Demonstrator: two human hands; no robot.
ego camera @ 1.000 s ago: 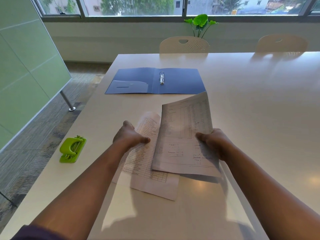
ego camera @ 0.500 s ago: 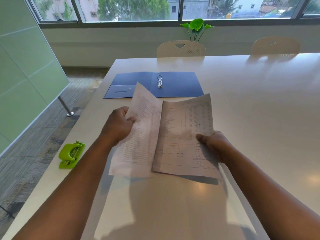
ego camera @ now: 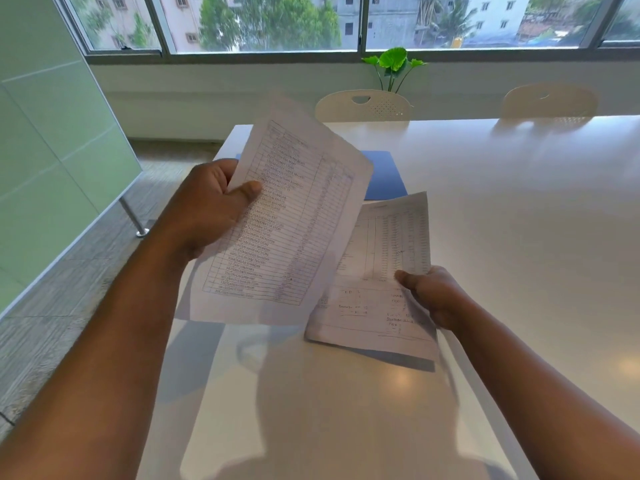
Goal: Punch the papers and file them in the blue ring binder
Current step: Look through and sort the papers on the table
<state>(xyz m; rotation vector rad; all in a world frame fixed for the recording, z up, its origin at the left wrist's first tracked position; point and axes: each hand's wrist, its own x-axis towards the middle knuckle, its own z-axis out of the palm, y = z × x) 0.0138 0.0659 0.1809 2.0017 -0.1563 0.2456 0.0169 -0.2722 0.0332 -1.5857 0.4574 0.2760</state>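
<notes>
My left hand (ego camera: 207, 209) grips the left edge of a printed sheet (ego camera: 291, 230) with a lined table, raised in the air and tilted to the right. My right hand (ego camera: 436, 296) pinches the right edge of a second printed sheet (ego camera: 377, 282), held lower over the white table (ego camera: 519, 220). The raised sheet overlaps the second sheet's upper left corner. Behind the sheets, only a corner of the blue ring binder (ego camera: 384, 178) shows on the table; its rings are hidden. The green punch is out of view.
Two pale chairs (ego camera: 363, 105) (ego camera: 550, 100) stand at the table's far side, with a green plant (ego camera: 393, 64) by the window. A green glass partition (ego camera: 52, 161) and a metal leg (ego camera: 133, 216) lie left of the table's edge.
My left hand has lifted its sheet off the table, up and to the right, so it now covers most of the binder. The view has tilted up, and the green punch has left the frame.
</notes>
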